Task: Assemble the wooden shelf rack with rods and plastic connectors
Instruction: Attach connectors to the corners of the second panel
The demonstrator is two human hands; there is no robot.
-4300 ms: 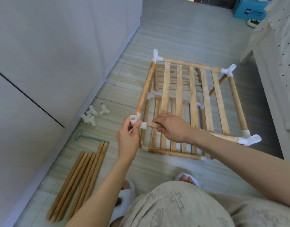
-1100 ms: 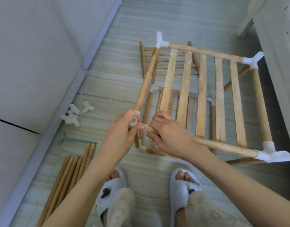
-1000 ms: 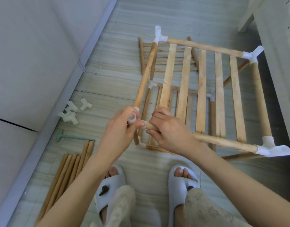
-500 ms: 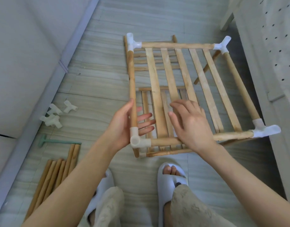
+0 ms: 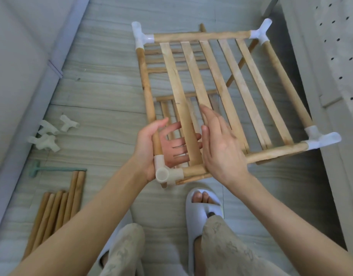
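Left hand (image 5: 151, 150) cupped the rack (image 5: 217, 92) at its near corner connector (image 5: 167, 173), fingers straight under the slats. Right hand (image 5: 219, 148) hovered flat and relaxed above the front rod (image 5: 271, 153).

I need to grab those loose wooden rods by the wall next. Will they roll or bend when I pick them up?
The loose rods look round and smooth, so one nudged on the tiled floor would probably roll. They lie straight and look solid like the rack's frame, so likely stiff, not floppy. Probably light enough to lift several at once.
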